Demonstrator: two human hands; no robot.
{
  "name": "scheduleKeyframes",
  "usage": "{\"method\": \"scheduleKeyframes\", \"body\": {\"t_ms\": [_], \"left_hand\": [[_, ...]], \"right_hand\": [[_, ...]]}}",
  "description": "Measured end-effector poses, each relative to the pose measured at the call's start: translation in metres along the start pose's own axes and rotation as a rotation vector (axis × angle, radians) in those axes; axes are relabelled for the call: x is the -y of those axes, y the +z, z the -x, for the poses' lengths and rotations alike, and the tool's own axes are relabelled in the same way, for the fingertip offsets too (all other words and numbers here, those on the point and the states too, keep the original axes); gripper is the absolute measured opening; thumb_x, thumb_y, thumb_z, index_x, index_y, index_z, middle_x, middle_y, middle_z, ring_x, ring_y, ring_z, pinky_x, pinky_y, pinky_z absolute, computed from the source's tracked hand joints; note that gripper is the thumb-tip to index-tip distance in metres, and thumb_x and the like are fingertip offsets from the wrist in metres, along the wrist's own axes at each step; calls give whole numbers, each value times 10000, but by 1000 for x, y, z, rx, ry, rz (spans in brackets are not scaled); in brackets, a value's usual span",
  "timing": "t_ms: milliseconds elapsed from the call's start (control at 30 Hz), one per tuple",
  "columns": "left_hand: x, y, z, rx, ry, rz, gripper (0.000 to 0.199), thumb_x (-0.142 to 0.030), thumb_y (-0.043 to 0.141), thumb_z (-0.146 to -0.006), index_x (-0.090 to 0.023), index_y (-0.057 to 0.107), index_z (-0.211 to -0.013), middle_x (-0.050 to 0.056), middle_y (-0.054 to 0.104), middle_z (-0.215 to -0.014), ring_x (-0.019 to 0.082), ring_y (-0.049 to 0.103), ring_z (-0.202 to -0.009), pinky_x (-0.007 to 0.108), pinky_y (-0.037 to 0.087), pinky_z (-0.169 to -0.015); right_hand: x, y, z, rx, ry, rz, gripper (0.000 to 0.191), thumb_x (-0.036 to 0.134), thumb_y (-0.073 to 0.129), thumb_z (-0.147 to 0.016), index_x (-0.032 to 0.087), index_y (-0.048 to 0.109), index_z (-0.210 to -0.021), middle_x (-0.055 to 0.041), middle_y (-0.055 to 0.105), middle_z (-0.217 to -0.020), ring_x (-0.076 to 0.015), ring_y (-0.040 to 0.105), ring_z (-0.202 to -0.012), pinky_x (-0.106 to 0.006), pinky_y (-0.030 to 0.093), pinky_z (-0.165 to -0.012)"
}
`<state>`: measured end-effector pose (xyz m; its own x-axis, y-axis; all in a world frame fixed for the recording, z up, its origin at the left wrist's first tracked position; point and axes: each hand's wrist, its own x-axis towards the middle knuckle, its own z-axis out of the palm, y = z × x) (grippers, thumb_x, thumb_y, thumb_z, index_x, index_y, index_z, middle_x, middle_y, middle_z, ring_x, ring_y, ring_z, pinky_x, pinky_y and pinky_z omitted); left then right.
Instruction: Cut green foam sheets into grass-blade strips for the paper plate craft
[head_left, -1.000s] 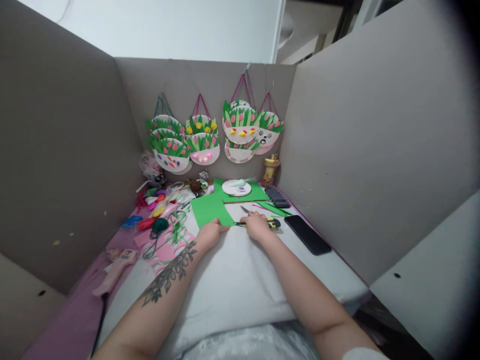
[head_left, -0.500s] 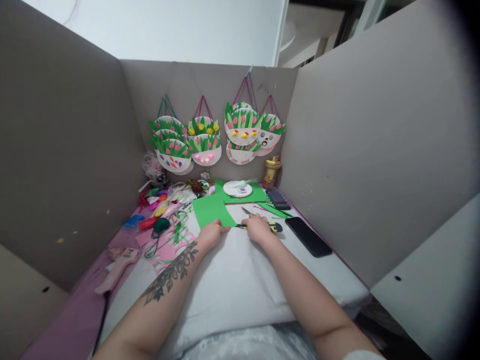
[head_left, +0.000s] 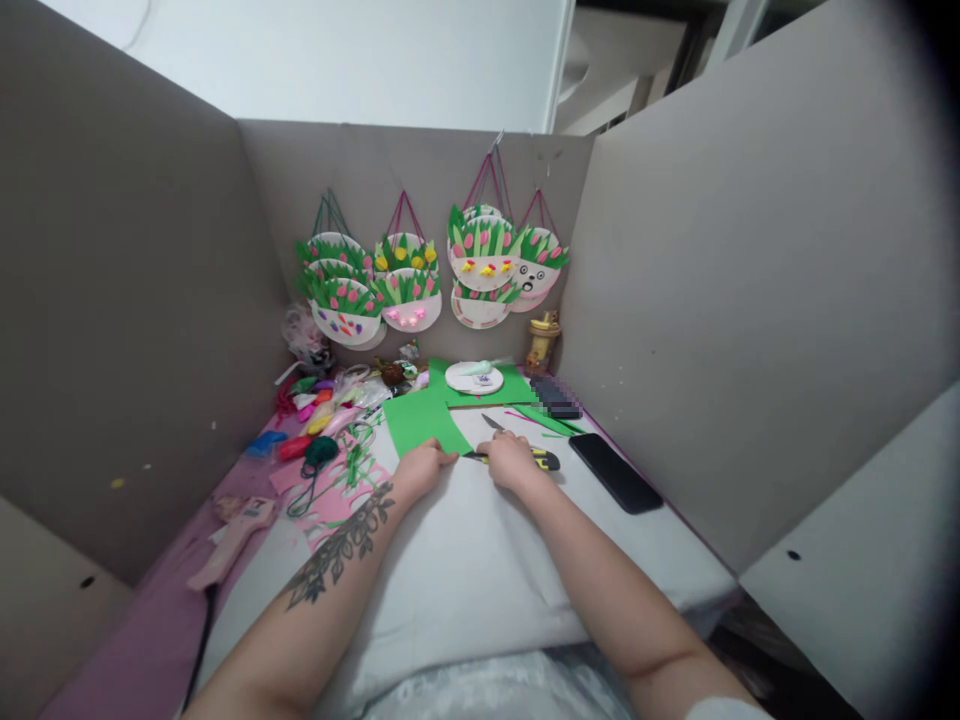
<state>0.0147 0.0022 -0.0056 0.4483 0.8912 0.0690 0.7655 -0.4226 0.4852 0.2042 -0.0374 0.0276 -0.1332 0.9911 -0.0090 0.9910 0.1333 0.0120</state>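
My right hand [head_left: 513,460] is closed around a yellow-and-black utility knife [head_left: 546,460]; its handle sticks out to the right. A thin dark tip points left from under the fingers toward my left hand [head_left: 421,465]. That hand's fingers are pressed together at the lower edge of a green sheet of paper [head_left: 424,420], lying at its near right corner. Beyond my right hand a pointed grey blade [head_left: 492,422] shows; what it belongs to is hidden. Farther back lies another green sheet [head_left: 517,385] with a white paper plate [head_left: 474,378] on it.
A black phone [head_left: 615,472] lies at the right, with green strips [head_left: 551,420] behind it. Leftward are pink paper scraps [head_left: 352,495], a dark green yarn ball [head_left: 321,450] and a pink glue gun [head_left: 234,540]. Decorated plate baskets [head_left: 409,315] hang on the grey partition.
The dark tip by my right hand has shifted slightly left, toward my left hand. The view has moved a little; my left hand stays at the green sheet's edge.
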Motion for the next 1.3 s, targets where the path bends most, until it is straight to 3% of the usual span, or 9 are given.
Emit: {"method": "scheduleKeyframes", "body": {"t_ms": [267, 467, 600, 900, 1167, 1300], "left_hand": [[5, 1, -2, -21, 137, -51, 309, -327, 448, -890, -203, 721, -964, 67, 630, -899, 184, 569, -819, 257, 371, -715], [17, -11, 1, 15, 233, -52, 271, -173, 480, -854, -197, 745, -901, 76, 649, -895, 173, 574, -823, 258, 391, -757], [25, -18, 5, 34, 259, -76, 286, -196, 468, -857, -196, 748, -918, 88, 652, -882, 176, 574, -810, 260, 406, -746], [25, -19, 4, 42, 255, -104, 296, -139, 471, -831, -188, 740, -943, 85, 673, -887, 177, 582, -831, 254, 417, -764], [22, -20, 4, 30, 174, -125, 338, -104, 434, -819, -163, 701, -1018, 87, 703, -1003, 187, 601, -919, 260, 423, -842], [25, -30, 10, 17, 76, -133, 291, -123, 467, -773, -150, 689, -960, 81, 712, -909, 186, 618, -798, 257, 441, -727]], "right_hand": [[12, -1, 2, -7, -33, -9, 415, 154, 452, -822, 300, 632, -1166, -131, 588, -1093, -275, 500, -1060, -377, 356, -834], [12, -2, 3, -6, -31, 0, 402, 155, 455, -821, 289, 640, -1153, -139, 589, -1083, -280, 504, -1056, -379, 356, -827], [13, -2, 2, -6, -34, 8, 406, 148, 440, -822, 274, 642, -1150, -147, 585, -1096, -284, 503, -1058, -392, 353, -831], [29, -1, 5, -40, -87, 9, 351, 142, 429, -820, 214, 679, -1057, -162, 589, -1078, -275, 496, -1046, -387, 345, -839], [41, 1, 8, -63, -133, -4, 347, 160, 431, -826, 241, 667, -1068, -147, 595, -1071, -273, 506, -1028, -386, 360, -821], [39, 2, 8, -52, -130, -3, 352, 154, 436, -825, 249, 664, -1077, -146, 592, -1071, -270, 505, -1029, -385, 354, -823]]}}
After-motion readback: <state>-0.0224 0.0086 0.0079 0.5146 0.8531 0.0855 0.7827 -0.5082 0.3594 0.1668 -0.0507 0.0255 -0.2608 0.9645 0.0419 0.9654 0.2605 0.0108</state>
